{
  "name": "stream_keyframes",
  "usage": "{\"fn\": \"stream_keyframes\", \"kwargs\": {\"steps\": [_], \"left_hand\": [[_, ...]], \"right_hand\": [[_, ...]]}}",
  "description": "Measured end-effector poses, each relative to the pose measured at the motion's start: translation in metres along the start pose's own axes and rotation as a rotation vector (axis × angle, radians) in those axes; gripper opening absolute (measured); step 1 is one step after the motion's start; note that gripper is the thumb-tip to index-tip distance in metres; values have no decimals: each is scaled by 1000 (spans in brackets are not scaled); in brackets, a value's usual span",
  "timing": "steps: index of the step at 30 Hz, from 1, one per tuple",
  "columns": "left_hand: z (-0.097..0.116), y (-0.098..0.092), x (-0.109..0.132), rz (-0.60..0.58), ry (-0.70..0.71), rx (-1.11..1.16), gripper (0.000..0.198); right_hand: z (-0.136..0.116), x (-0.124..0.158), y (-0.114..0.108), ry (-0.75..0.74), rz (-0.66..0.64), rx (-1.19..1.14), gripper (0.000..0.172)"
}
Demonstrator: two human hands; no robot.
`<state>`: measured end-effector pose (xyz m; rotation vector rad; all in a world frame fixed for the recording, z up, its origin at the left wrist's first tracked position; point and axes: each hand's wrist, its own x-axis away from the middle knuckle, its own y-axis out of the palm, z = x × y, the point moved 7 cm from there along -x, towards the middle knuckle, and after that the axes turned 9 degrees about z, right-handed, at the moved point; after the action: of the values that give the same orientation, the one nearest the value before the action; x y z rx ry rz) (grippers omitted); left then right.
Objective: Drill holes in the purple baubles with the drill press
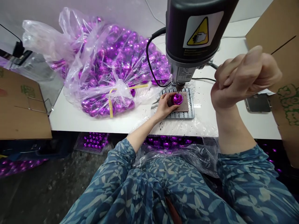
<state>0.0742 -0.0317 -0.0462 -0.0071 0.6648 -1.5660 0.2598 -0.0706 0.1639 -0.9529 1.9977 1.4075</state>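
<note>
My left hand [164, 106] grips a shiny purple ball [177, 99] from its left side, under the bit of a bench drill press [179, 74]. A brown square board [184, 107] lies beneath the ball, on the slotted metal base [191, 113]. The bit's tip reaches the top of the ball; whether it has entered cannot be seen. Raised at the right, my right hand [243, 77] is closed around the drill press's feed lever [213, 64], most of which the fingers hide.
A large clear plastic bag [70, 84] full of purple balls covers the table's left side. Cardboard boxes [21, 109] flank both sides. A phone [258, 103] lies at the right. Dark shavings surround the base. More purple balls [165, 141] sit below the table edge.
</note>
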Motion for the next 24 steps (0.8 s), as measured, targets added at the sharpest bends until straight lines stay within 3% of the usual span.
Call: {"fn": "stream_keyframes", "kwargs": {"steps": [7,11,15,19,21,23,24], "left_hand": [[1,0,0,-12,-21,8,62],[5,-3,2,3,-23,23,60],[6,-3,2,19,-21,28,59],[5,-1,2,40,-34,27,58],[9,-9,8,58,-31,-5,58],[24,-21,23,10,13,-48,53],[34,-27,35,-79,47,-60,49]], "right_hand": [[28,17,-36,-140,5,18,67],[29,25,-41,-168,-15,28,80],[12,16,-19,-97,-16,39,83],[3,-19,20,50,-36,63,74],[11,-36,35,175,-57,80,73],[20,-46,41,283,-51,107,73],[23,-49,41,316,-45,123,73]]}}
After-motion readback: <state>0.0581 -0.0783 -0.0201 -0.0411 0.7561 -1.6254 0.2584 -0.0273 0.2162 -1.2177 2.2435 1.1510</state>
